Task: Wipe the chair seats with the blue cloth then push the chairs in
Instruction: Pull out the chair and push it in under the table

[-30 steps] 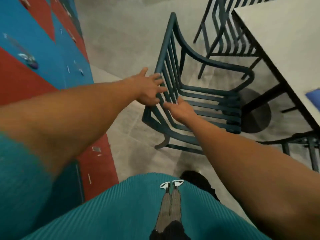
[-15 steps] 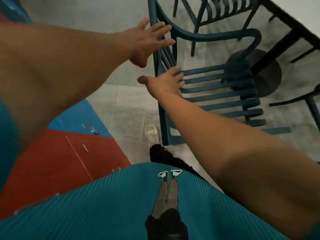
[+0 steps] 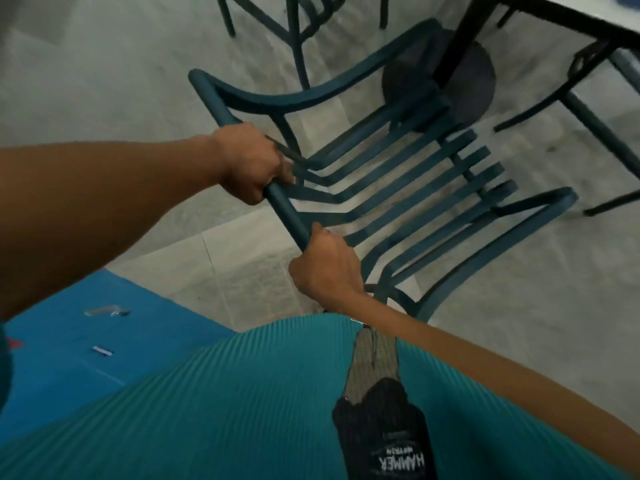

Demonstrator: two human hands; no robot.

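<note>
Left hand (image 3: 251,164) and right hand (image 3: 327,268) both clenched round top rail of teal slatted chair (image 3: 398,181); seat faces table's (image 3: 568,19) edge.

I count two hands: my left hand (image 3: 251,164) and my right hand (image 3: 327,270). I see three dark teal slatted metal chairs: one (image 3: 398,174) at centre, a second (image 3: 301,15) at twelve o'clock, and part of a third (image 3: 595,98) at two o'clock. There is one table (image 3: 568,19) at one o'clock, with one round pedestal base (image 3: 478,74).

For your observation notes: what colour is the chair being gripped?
Dark teal chair, clearest in the head view.
</note>
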